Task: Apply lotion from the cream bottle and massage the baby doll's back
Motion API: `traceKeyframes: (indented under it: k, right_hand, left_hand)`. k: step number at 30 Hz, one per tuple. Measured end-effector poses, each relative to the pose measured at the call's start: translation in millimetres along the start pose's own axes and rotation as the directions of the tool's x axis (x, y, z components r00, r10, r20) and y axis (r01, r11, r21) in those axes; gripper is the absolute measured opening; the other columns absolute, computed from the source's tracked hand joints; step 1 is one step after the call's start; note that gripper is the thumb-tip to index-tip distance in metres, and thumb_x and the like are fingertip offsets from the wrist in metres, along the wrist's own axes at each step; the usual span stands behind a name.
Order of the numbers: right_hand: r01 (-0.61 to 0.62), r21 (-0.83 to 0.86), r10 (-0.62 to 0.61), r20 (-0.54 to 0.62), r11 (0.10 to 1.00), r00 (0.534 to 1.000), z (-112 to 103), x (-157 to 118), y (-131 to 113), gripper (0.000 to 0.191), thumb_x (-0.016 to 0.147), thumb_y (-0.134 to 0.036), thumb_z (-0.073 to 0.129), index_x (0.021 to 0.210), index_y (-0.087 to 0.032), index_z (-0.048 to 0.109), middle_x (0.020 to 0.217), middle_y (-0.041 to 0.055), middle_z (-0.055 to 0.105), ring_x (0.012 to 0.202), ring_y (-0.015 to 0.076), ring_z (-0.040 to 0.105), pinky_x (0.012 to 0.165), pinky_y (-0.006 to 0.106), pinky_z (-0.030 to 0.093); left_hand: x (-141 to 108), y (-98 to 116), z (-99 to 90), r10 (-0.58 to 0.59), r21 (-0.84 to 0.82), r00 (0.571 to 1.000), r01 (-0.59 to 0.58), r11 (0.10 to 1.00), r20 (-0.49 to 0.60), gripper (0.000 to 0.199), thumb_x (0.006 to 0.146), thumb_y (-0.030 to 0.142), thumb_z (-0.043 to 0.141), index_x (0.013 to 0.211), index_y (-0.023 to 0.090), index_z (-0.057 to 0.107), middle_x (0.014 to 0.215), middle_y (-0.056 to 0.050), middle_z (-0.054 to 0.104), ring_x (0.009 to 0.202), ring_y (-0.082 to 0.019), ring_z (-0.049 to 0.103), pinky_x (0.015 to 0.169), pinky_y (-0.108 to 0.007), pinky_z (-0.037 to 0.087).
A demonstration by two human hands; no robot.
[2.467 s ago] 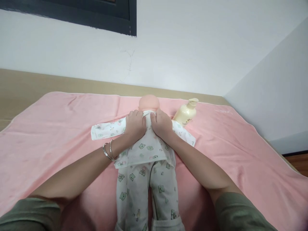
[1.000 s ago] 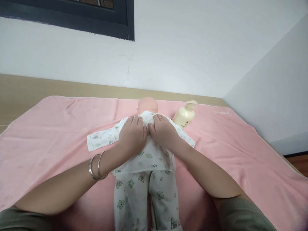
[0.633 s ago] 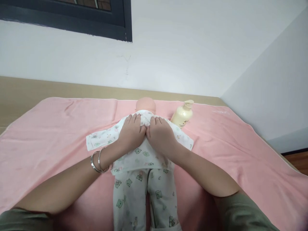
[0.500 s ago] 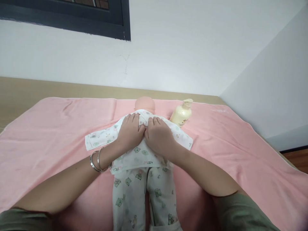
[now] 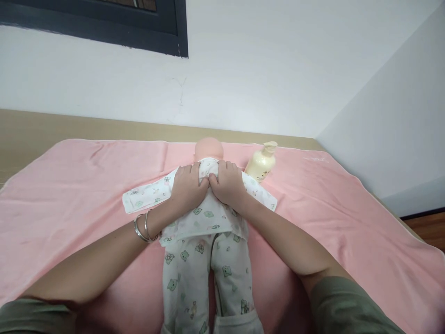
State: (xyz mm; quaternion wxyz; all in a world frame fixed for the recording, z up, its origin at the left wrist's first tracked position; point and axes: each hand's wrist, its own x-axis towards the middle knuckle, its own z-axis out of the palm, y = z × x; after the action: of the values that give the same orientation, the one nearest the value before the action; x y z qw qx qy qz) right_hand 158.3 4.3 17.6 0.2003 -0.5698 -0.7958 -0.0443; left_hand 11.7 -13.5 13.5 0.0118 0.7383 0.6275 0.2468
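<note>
A baby doll (image 5: 208, 149) lies stretched out on a pink sheet, the smooth round of its head at the far end and no face showing. It wears a white long-sleeved top (image 5: 205, 222) and matching trousers (image 5: 187, 278) printed with green bears. On the upper left of the top rests my left hand (image 5: 190, 186), fingers flat and pointing away, silver bangles at the wrist. My right hand (image 5: 227, 184) lies flat on the upper right, mirroring it. Both thumbs nearly meet at the middle below the neckline. The palms hide part of the cloth beneath them.
Beside the doll's right-hand sleeve leans a cream pump bottle (image 5: 261, 163), tilted. The pink sheet (image 5: 86, 185) covers most of a wooden surface (image 5: 104, 126). A white wall (image 5: 243, 83) rises behind it, with a dark window frame (image 5: 174, 28) at upper left.
My right hand has shifted up and outward from the middle, its fingers flattening over the upper top. The neckline cloth between the hands now shows smoother. My left hand has barely moved.
</note>
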Motion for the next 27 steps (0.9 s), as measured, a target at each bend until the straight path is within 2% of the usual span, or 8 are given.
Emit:
traceKeyframes:
  k: [4, 8, 20, 27]
  right_hand:
    - [-0.02, 0.009, 0.02, 0.007, 1.0, 1.0, 1, 1, 0, 0.019, 0.096, -0.032, 0.053, 0.102, -0.014, 0.055, 0.096, 0.0102, 0.057, 0.09, 0.029, 0.05, 0.084, 0.043, 0.042]
    - [-0.022, 0.005, 0.022, -0.007, 1.0, 1.0, 2, 2, 0, 0.019, 0.095, -0.033, 0.053, 0.101, -0.015, 0.054, 0.095, 0.0103, 0.056, 0.089, 0.0292, 0.05, 0.083, 0.043, 0.042]
    - [-0.013, -0.035, 0.01, -0.074, 0.999, 0.997, 3, 0, 1, 0.018, 0.093, -0.033, 0.056, 0.095, -0.015, 0.055, 0.092, 0.0095, 0.053, 0.088, 0.0287, 0.047, 0.081, 0.042, 0.041]
    - [0.057, 0.0, -0.057, -0.181, 0.998, 0.982, 4, -3, 4, 0.016, 0.09, -0.029, 0.058, 0.097, -0.014, 0.057, 0.093, 0.0089, 0.053, 0.087, 0.0268, 0.046, 0.08, 0.04, 0.041]
  left_hand:
    - [0, 1, 1.0, -0.01, 0.045, 1.0, 0.01, 0.999, -0.016, 0.029, 0.089, 0.027, 0.04, 0.104, 0.013, 0.061, 0.096, -0.015, 0.066, 0.09, -0.031, 0.059, 0.082, -0.045, 0.046]
    - [-1, 1, 1.0, -0.023, 0.073, 0.999, 0.025, 0.997, -0.035, 0.024, 0.09, 0.029, 0.042, 0.099, 0.016, 0.059, 0.092, -0.013, 0.063, 0.087, -0.03, 0.058, 0.079, -0.043, 0.046]
    - [-3, 3, -3.4, -0.029, 0.081, 1.0, 0.03, 0.996, -0.009, 0.026, 0.092, 0.031, 0.043, 0.103, 0.015, 0.06, 0.096, -0.014, 0.065, 0.096, -0.032, 0.058, 0.086, -0.046, 0.044]
    - [-12, 11, -17.0, 0.041, 0.209, 0.997, -0.028, 0.977, -0.058, 0.025, 0.094, 0.032, 0.043, 0.098, 0.015, 0.061, 0.092, -0.015, 0.062, 0.091, -0.032, 0.057, 0.082, -0.045, 0.043]
